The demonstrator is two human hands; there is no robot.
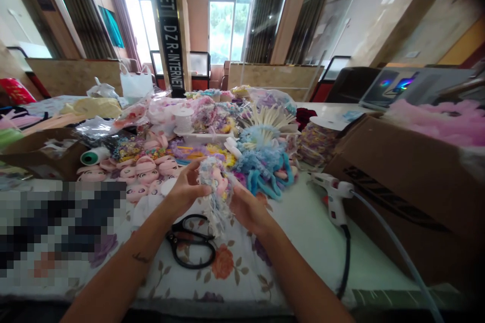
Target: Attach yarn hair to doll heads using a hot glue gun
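Flowered cloth covers some of our table; our left hand and right hand pinch a fluffy doll between them near the scissors, maybe to steady it; our glue gun sits right, likely for easy reach

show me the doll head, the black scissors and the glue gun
Doll head [220, 183]: head view, on the pinkish face framed by yarn.
Black scissors [194, 266]: head view, on the rim of the nearer handle loop.
Glue gun [336, 207]: head view, on the white grip.
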